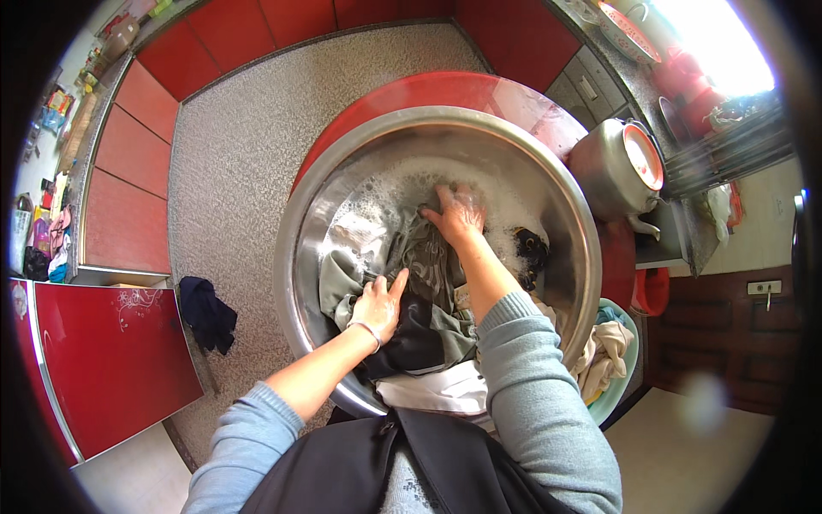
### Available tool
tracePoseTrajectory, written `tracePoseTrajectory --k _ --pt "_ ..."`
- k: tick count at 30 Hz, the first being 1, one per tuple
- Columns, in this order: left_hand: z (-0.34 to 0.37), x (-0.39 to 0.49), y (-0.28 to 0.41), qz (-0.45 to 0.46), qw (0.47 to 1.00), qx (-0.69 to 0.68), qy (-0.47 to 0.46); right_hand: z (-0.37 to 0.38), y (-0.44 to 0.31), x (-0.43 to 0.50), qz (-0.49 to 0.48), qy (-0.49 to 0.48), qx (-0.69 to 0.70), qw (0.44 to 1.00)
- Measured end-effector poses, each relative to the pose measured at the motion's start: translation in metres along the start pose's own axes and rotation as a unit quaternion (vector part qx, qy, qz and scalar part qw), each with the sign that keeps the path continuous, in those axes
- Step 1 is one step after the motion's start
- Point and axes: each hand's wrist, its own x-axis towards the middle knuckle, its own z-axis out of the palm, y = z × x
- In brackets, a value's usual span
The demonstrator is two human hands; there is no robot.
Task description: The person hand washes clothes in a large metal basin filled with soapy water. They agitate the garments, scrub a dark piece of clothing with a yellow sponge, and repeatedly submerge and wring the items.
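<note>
A large steel basin (581, 218) holds sudsy water and wet clothes. My left hand (379, 305), with a bracelet at the wrist, rests on grey-green and black cloth (420, 321), its index finger stretched out. Farther into the basin, my right hand (459, 211) lies in the foam at the upper end of the grey-green garment (424, 250); its fingertips are partly hidden by suds, and whether it grips cloth is unclear. White cloth (437, 389) lies over the near side of the basin. A black patterned cloth (532, 250) is at the right inside the basin.
Beneath the basin is a round red surface (398, 96). A metal kettle (607, 170) stands at its right. A pale green tub (626, 379) with clothes (603, 360) sits at lower right. Dark cloth (207, 315) lies by the red cabinet (115, 366) at left. Counters (103, 141) line both sides.
</note>
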Motion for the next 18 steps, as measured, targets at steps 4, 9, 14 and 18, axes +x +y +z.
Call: tracePoseTrajectory --k 4,9,14,18 --pt "0.009 -0.019 0.003 -0.014 0.991 -0.118 0.065 0.007 0.011 -0.02 -0.117 -0.214 0.093 0.965" --pt "0.027 0.006 -0.019 -0.119 0.963 -0.22 0.095 -0.055 0.003 -0.087 -0.368 -0.298 0.144 0.869" --pt "0.025 0.026 -0.011 -0.124 0.982 -0.143 -0.023 -0.046 0.009 -0.15 -0.262 -0.256 0.184 0.912" --pt "0.035 0.037 -0.015 -0.16 0.976 -0.135 -0.061 0.014 -0.016 -0.14 -0.123 -0.154 0.099 0.975"
